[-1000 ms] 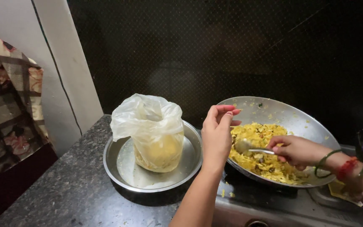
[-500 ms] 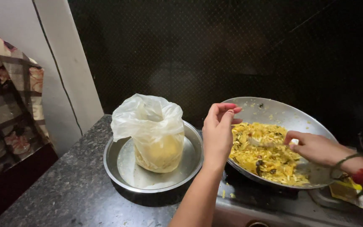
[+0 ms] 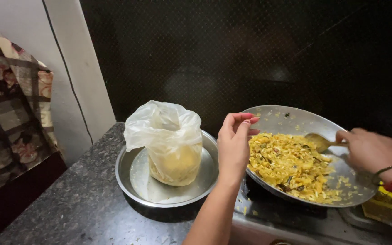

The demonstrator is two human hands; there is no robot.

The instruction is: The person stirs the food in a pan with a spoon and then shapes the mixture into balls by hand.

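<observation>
Left hand [image 3: 233,146] raised, right hand [image 3: 369,149] clenched

Clear plastic bag [image 3: 169,140] (yellow contents) upright in steel bowl [image 3: 128,181], yellow packet [image 3: 379,208] by stove
</observation>
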